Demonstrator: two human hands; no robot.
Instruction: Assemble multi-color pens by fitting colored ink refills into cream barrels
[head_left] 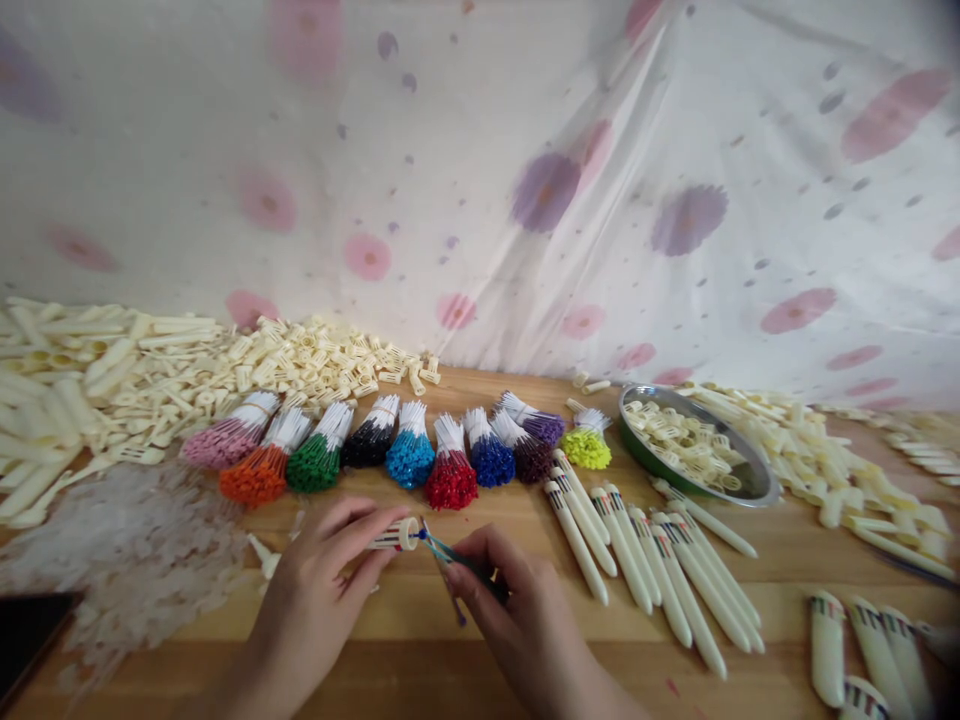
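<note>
My left hand (330, 575) is closed round a short cream slotted pen barrel piece (406, 534), its round end facing right. Coloured strips show through its slots. My right hand (517, 600) pinches a dark teal tool that looks like tweezers (448, 553). The tips meet a small blue bit at the barrel piece's open end. A thin stick with a purple tip (459, 612) slants down beside the right fingers; what supports it is unclear. Behind both hands stand bundles of pen refills, among them red (451, 475), blue (491, 455), green (321, 455) and orange (255, 470).
Assembled multicolour pens (660, 570) lie to the right, with more at the lower right corner (827, 650). A metal bowl (759, 465) holds slotted parts. Cream parts (322, 360) are heaped at left and far right. Translucent small pieces (142, 540) spread near a dark flat object (30, 640).
</note>
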